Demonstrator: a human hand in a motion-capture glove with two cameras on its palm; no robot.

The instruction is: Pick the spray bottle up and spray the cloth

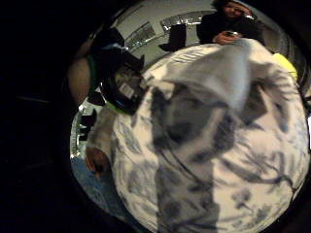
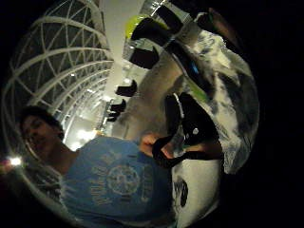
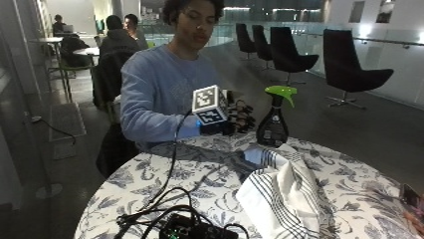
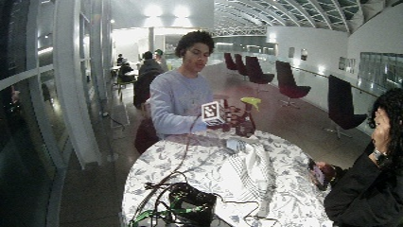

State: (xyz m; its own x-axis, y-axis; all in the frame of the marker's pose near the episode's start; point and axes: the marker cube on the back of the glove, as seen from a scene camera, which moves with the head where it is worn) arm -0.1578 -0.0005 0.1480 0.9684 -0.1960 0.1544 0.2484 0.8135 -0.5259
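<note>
**Hand beside the bottle, nothing held yet**

Take the spray bottle (image 3: pixel 273 124) as your landmark. It stands upright on the patterned worktop (image 3: pixel 165 174) near the edge closest to you, long axis vertical, dark body below and bright green trigger head on top. From the outside view the nozzle seems to point away from your gloved right hand (image 3: pixel 235 118), toward the far side of the scene, though the exact heading is hard to read.

Left of the bottle, your right hand hovers above the worktop, just beside the bottle's body and about level with its neck. The grip looks open, fingers spread and relaxed, holding nothing; I see no contact with the bottle.

In front of the bottle, toward the middle of the worktop, lies the striped cloth (image 3: pixel 285 191), rumpled in a long heap whose near end comes close to the bottle's base.

Expect the bottle to be rigid plastic and light to moderate, depending on fill, which I cannot judge. The smooth body may slip in a glove, so take hold at the narrow neck under the head, index finger free for the trigger. The cloth is soft and will shift if nudged. You will likely need to turn the nozzle toward it.
</note>
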